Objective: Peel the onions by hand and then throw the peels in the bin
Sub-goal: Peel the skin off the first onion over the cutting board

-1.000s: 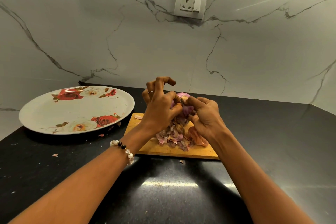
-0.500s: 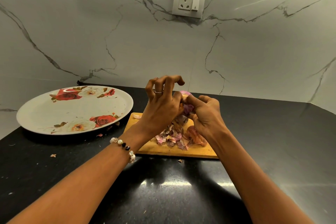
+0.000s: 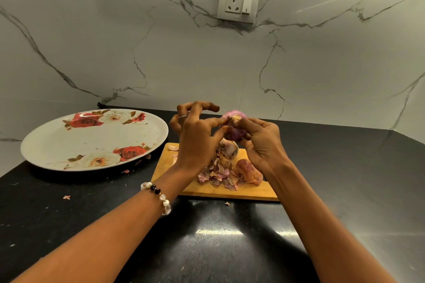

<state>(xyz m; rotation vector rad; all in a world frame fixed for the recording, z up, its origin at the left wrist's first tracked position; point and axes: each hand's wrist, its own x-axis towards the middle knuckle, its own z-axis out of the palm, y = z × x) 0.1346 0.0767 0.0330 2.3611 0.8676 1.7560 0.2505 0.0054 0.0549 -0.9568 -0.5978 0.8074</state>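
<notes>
A: Where is the onion (image 3: pixel 232 127)?

B: Held in the air above the wooden chopping board (image 3: pixel 253 190), between both hands. Round, purple, smooth on its far side; a dry, ragged tuft sits at the top.

A: The hands?

B: The right hand (image 3: pixel 261 142) cups the onion from the side, fingers curled round it, thumb lying across the top. The left hand (image 3: pixel 197 135) pinches at the tuft with thumb and forefinger; the other fingers arch up clear of the onion. A thin ring sits on one of them, and a bracelet (image 3: pixel 158 195) of pearly and dark beads circles the wrist.

A: Under the hands?

B: A heap of peels (image 3: pixel 220 174), papery, curled, pink and tan, lies on the flat yellow rectangular board. A few flakes lie scattered on the glossy black counter (image 3: pixel 207 248).

A: Elsewhere?

B: A large oval plate (image 3: pixel 69 142), white with printed red roses, lies left of the board. Behind, a veined marble wall carries a white socket (image 3: pixel 239 3).
</notes>
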